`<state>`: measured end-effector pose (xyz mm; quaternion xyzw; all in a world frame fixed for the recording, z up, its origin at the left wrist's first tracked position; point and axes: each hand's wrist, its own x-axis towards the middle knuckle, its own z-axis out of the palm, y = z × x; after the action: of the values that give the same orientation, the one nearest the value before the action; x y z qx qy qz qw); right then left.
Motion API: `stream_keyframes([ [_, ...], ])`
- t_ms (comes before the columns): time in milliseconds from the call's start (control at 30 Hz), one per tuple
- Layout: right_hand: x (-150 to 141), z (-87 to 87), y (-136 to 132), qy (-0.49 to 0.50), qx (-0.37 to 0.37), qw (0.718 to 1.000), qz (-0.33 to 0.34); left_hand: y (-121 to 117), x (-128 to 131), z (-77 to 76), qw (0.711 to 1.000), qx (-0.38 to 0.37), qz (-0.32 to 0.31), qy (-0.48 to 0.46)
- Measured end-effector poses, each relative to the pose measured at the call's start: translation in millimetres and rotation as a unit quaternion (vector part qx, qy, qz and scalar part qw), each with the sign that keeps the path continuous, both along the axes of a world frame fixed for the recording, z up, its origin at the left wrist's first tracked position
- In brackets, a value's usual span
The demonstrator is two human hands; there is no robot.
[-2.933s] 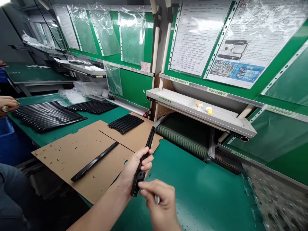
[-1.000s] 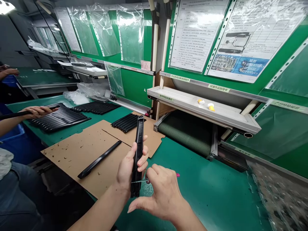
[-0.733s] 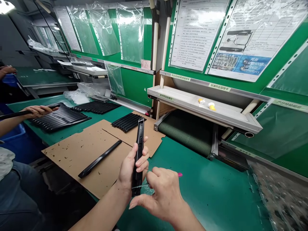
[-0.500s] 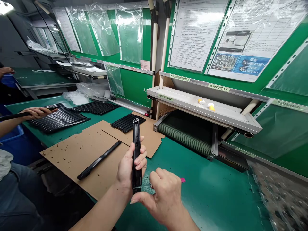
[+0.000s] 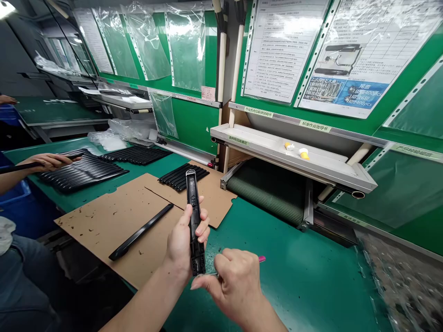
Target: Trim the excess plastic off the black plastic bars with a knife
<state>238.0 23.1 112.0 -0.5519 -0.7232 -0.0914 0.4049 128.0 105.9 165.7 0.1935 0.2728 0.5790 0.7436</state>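
My left hand is closed around a black plastic handle-like strip, held upright with its hollow, ribbed side toward me and a rounded metallic-looking loop at its top. My right hand is closed on a thin-bladed knife with a pink end sticking out behind the fist. Most of that knife is hidden by my fingers. Its blade lies at the lower end of the strip, near my extended right thumb. Another long black strip rests on the brown cardboard to the left.
A short row of black strips lies on the cardboard's far part. Larger rows cover the green table at left, where another person's hand holds a strip. A conveyor belt runs under a shelf. Clear plastic trays stand at right.
The strip in my left hand has turned and tilted slightly, its top shifting left. The knife blade has moved from across the strip down to its bottom end.
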Motion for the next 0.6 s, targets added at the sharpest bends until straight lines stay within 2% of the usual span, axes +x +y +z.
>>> stream_keyframes([
  [67,0,-1.6,-3,0.016,0.002,1.000,0.009,3,-2,1.3,1.000,0.007,0.012,0.006],
  [200,4,-2.5,-10,0.114,-0.091,0.988,0.040,8,-8,3.8,0.998,0.034,0.041,0.030],
  [267,7,-2.7,-12,0.150,-0.115,0.981,0.050,8,-10,4.6,0.997,0.048,0.055,0.039],
  [600,4,-8.4,-16,0.193,-0.093,0.977,0.021,2,-10,9.4,0.988,0.085,0.090,0.091],
])
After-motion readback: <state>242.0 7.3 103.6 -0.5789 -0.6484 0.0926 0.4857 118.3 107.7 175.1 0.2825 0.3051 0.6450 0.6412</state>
